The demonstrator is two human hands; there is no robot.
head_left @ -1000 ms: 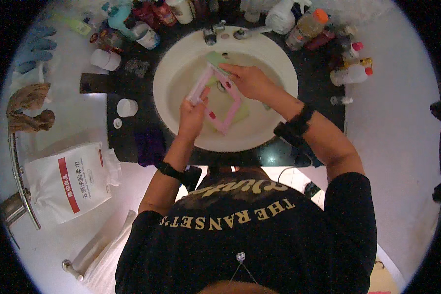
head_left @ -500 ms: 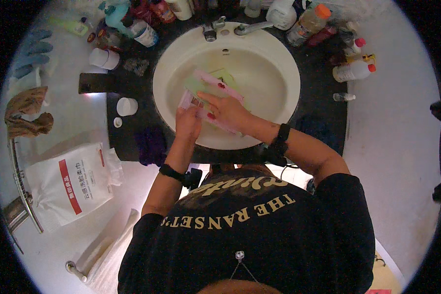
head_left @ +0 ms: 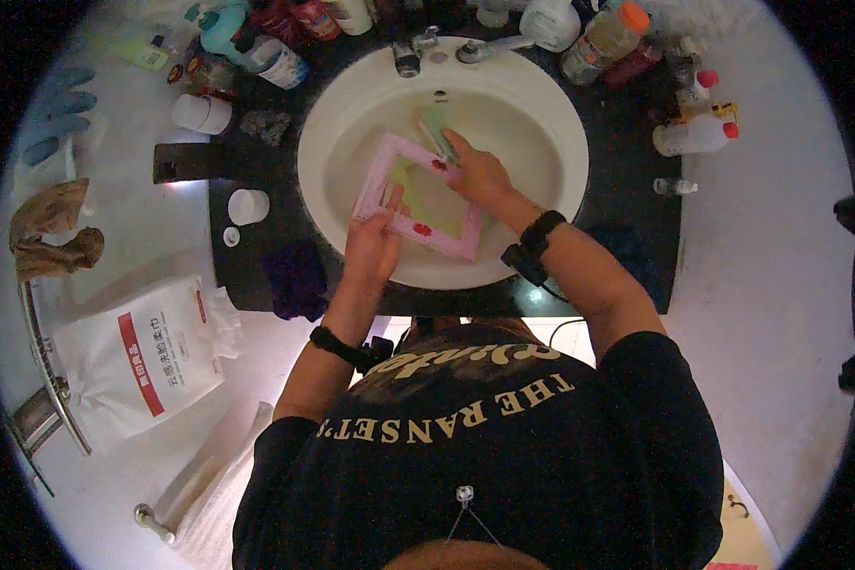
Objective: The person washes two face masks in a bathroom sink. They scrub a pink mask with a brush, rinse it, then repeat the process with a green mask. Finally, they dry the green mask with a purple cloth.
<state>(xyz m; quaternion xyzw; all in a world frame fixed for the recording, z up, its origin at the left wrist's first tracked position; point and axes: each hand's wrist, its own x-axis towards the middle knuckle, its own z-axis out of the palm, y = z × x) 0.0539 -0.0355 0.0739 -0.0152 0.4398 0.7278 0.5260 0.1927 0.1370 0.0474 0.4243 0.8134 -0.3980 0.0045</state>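
Observation:
A pink rectangular frame (head_left: pixel 456 249) with red ornaments is tilted over the white oval sink (head_left: pixel 551 180). My left hand (head_left: pixel 375 245) grips its near left side, with fingertips showing inside the opening. Through that opening a yellow-green thing (head_left: pixel 416 185) shows below, too covered for me to tell its kind. In my right hand (head_left: pixel 482 179) is a pale green cloth or sponge (head_left: pixel 434 126), at the frame's far right edge. The right fingers close round it and partly hide it.
The chrome faucet (head_left: pixel 407 62) and its lever (head_left: pixel 492 47) stand at the sink's far rim. Bottles (head_left: pixel 606 43) crowd the back and right of the black counter (head_left: pixel 627 204). On the left are a white jar (head_left: pixel 248 206), a purple cloth (head_left: pixel 294 280) and a hanging white pack (head_left: pixel 152 356).
My right hand has moved right and away from the frame's middle, taking the green cloth or sponge to the far edge. The frame's opening now shows. My left hand keeps its hold.

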